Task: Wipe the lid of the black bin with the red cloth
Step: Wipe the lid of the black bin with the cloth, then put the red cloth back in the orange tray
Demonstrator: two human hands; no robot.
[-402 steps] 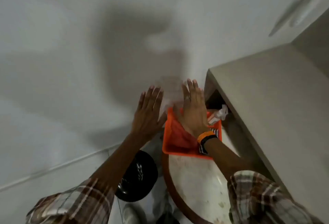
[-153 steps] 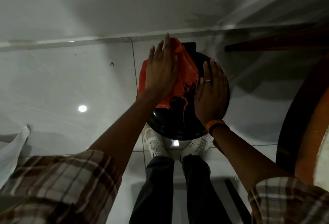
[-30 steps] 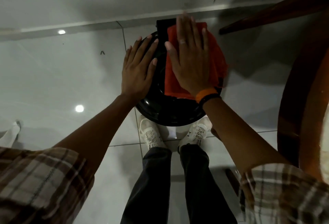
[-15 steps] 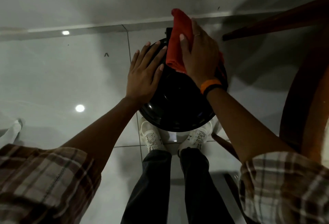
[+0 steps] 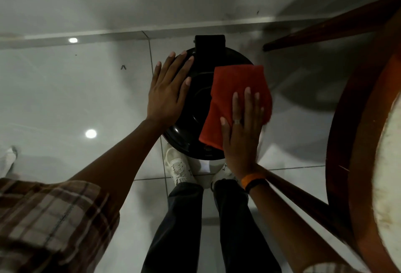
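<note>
The black bin [image 5: 195,108] stands on the tiled floor just beyond my white shoes, its round glossy lid shut and its hinge at the far edge. My left hand [image 5: 168,92] lies flat with fingers spread on the lid's left rim. The red cloth [image 5: 233,90] is folded and spread over the lid's right half. My right hand [image 5: 243,129] presses flat on the cloth's near right part, over the lid's near right rim.
A round wooden table [image 5: 355,142] with a pale top stands close on the right, its legs slanting by the bin. The wall skirting [image 5: 108,34] runs just behind the bin. A white cloth-like thing [image 5: 7,160] lies at the far left.
My right hand has pulled the cloth from the lid's far edge toward me and laid it flat over the right half. My left hand has stayed on the left rim.
</note>
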